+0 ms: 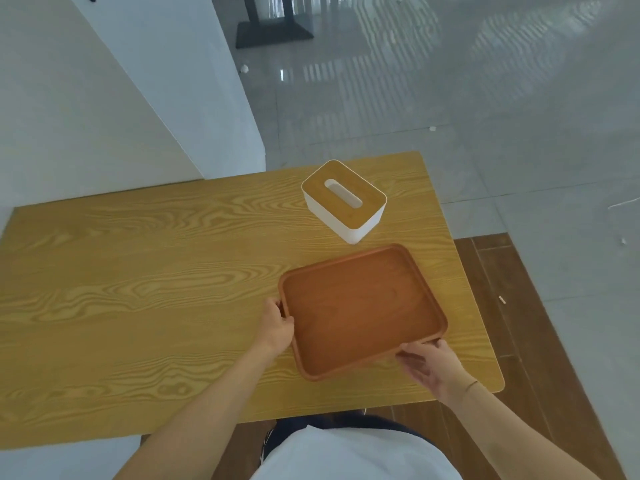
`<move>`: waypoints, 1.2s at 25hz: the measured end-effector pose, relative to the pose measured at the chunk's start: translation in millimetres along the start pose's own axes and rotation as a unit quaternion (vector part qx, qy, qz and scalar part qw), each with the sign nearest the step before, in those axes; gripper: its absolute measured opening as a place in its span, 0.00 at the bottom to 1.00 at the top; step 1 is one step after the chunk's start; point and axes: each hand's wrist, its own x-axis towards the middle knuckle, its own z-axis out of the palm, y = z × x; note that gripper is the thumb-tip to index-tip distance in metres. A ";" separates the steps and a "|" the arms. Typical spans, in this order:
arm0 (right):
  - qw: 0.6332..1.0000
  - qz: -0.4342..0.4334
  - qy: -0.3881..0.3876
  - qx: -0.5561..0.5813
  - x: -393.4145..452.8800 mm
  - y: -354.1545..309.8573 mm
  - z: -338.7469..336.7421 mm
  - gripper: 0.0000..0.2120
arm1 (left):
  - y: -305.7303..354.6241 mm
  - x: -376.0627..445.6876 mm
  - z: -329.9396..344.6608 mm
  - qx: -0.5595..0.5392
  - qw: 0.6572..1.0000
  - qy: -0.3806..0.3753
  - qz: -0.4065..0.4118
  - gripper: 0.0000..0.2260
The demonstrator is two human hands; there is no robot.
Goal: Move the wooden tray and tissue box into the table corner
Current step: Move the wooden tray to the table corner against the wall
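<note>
From the head view, the wooden tray [363, 311] lay empty on the right part of the bench [138, 289], near its right edge. The left hand [277, 327] had its grip clenched on the tray's left rim; the right hand [429, 367] grasped the near right corner. The tissue box [344, 200] stood just beyond the tray, apart from it and close to the far right corner. Neither seemed placed in a corner yet. No writing or brand was readable.

Wooden table [138, 271] bears tray [363, 306]; tissue box [343, 202]
</note>
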 end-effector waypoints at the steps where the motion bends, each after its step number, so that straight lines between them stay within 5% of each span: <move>1: 1.000 -0.004 -0.021 0.006 -2.3 -2.0 1.1 0.23 | -2.1 -2.9 -7.4 -0.018 1.000 0.006 0.001 0.12; 6: 0.989 -0.054 -0.130 -0.042 -16.3 -11.9 15.4 0.28 | -21.2 -23.5 -51.1 -0.110 0.993 0.042 0.020 0.14; 15: 0.955 -0.123 -0.214 -0.165 -26.5 -13.2 87.2 0.29 | -74.1 -72.5 -113.6 -0.207 0.967 0.148 -0.001 0.14; 30: 0.899 -0.178 -0.283 -0.283 -85.3 82.3 251.9 0.32 | -233.4 -132.5 -244.3 -0.271 0.928 0.255 0.004 0.15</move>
